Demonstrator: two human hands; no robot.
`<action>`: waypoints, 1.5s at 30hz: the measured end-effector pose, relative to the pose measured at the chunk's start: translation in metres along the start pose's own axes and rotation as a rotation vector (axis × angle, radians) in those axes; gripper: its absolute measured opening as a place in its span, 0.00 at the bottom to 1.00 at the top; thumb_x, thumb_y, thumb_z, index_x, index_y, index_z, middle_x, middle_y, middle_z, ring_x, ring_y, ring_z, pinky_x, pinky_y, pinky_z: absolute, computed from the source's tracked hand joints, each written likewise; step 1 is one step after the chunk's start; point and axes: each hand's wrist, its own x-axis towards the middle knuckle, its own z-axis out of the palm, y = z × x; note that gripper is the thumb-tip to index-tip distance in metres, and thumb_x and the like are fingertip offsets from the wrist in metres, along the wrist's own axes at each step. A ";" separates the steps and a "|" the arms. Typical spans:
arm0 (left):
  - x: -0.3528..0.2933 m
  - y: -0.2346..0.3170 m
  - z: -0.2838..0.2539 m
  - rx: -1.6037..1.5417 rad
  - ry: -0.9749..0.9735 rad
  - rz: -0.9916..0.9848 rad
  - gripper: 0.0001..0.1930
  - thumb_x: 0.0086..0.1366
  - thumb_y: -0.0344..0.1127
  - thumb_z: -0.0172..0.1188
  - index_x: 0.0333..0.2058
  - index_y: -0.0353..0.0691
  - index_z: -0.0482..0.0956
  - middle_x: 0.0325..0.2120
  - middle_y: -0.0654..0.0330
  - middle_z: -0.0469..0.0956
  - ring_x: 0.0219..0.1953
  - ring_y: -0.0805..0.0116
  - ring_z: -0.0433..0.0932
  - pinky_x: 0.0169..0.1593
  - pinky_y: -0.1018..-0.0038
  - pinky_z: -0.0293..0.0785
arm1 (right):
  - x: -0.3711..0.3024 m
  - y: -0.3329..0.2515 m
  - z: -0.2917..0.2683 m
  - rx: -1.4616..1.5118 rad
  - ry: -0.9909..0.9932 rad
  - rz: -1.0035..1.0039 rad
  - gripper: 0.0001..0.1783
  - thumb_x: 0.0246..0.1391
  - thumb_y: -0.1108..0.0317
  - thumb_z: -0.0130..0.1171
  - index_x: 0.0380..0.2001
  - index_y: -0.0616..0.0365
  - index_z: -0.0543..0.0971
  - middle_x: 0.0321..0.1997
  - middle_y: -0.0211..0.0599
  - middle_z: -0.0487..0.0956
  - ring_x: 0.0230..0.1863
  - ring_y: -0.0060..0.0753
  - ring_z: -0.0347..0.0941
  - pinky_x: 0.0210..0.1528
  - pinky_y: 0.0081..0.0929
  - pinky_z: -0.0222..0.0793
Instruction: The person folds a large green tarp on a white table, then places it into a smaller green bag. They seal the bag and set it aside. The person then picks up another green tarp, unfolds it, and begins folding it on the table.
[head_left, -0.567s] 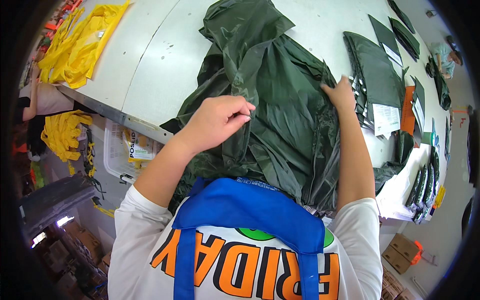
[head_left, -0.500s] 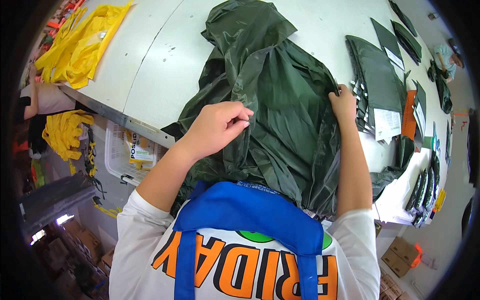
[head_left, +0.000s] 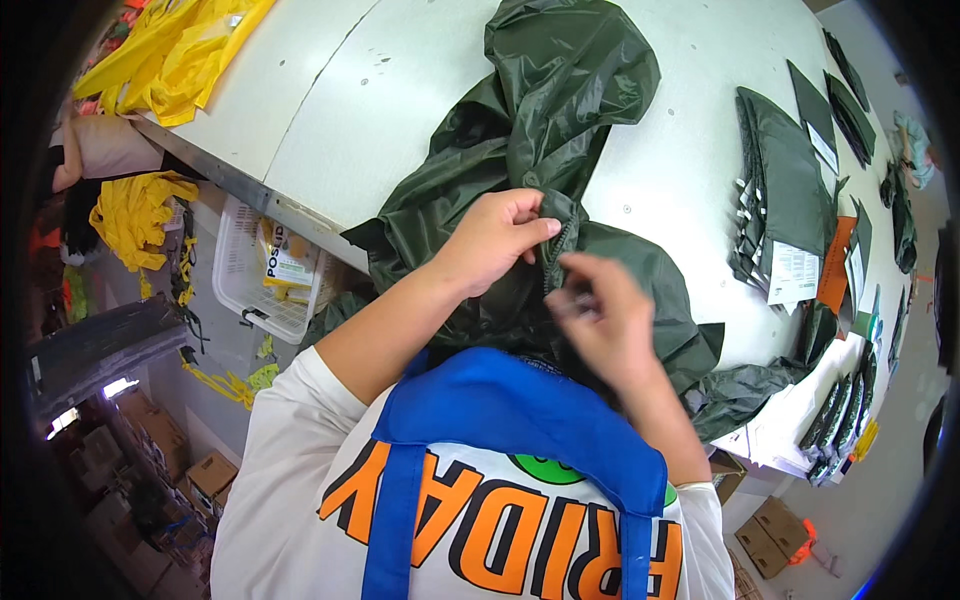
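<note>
A dark green, shiny raincoat (head_left: pixel 570 65) lies rumpled on the white table in front of me, its upper end pointing away. My left hand (head_left: pixel 498 240) pinches the coat's front edge between thumb and fingers. Below that pinch, the toothed zipper (head_left: pixel 561 250) runs down along the edge. Just right of the zipper's lower stretch is my right hand (head_left: pixel 612 318), its fingers bent and smeared by motion. Whether they grip anything cannot be made out.
On the white table (head_left: pixel 700 55), folded dark green garments (head_left: pixel 790 170) with white labels lie at the right. Yellow garments (head_left: pixel 190 50) lie far left. Below the table's left edge sits a white plastic basket (head_left: pixel 232 270) holding packages. Cardboard boxes (head_left: pixel 775 535) stand on the floor. Another person (head_left: pixel 110 155) is at the left.
My right hand has let go of the coat's right side and come in beside the zipper. My left hand has shifted right and up, and the coat's right half has folded inward.
</note>
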 end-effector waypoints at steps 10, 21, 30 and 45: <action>-0.021 0.014 0.012 0.047 0.124 0.206 0.10 0.60 0.21 0.58 0.42 0.35 0.73 0.33 0.67 0.77 0.34 0.84 0.74 0.38 0.85 0.70 | 0.069 0.017 -0.030 0.288 -0.078 0.109 0.11 0.53 0.72 0.60 0.39 0.63 0.74 0.34 0.33 0.74 0.30 0.17 0.67 0.35 0.19 0.66; -0.026 0.008 0.009 0.155 0.112 0.199 0.11 0.61 0.21 0.57 0.43 0.33 0.74 0.34 0.66 0.76 0.34 0.84 0.74 0.39 0.84 0.71 | 0.075 0.008 -0.031 0.227 -0.184 0.107 0.14 0.44 0.72 0.68 0.35 0.63 0.77 0.29 0.30 0.76 0.28 0.18 0.68 0.31 0.18 0.65; -0.025 0.013 0.007 0.045 0.068 0.180 0.11 0.60 0.22 0.57 0.43 0.32 0.75 0.34 0.66 0.77 0.35 0.83 0.73 0.39 0.84 0.70 | 0.076 0.005 -0.036 0.053 -0.130 -0.084 0.13 0.43 0.73 0.68 0.34 0.62 0.79 0.31 0.34 0.77 0.29 0.25 0.72 0.30 0.21 0.68; -0.026 0.014 0.006 0.102 0.061 0.146 0.09 0.60 0.22 0.57 0.41 0.32 0.76 0.32 0.68 0.76 0.33 0.84 0.73 0.37 0.85 0.70 | 0.072 0.030 -0.040 0.310 -0.169 0.077 0.12 0.43 0.74 0.69 0.33 0.61 0.79 0.30 0.26 0.78 0.29 0.15 0.68 0.32 0.16 0.64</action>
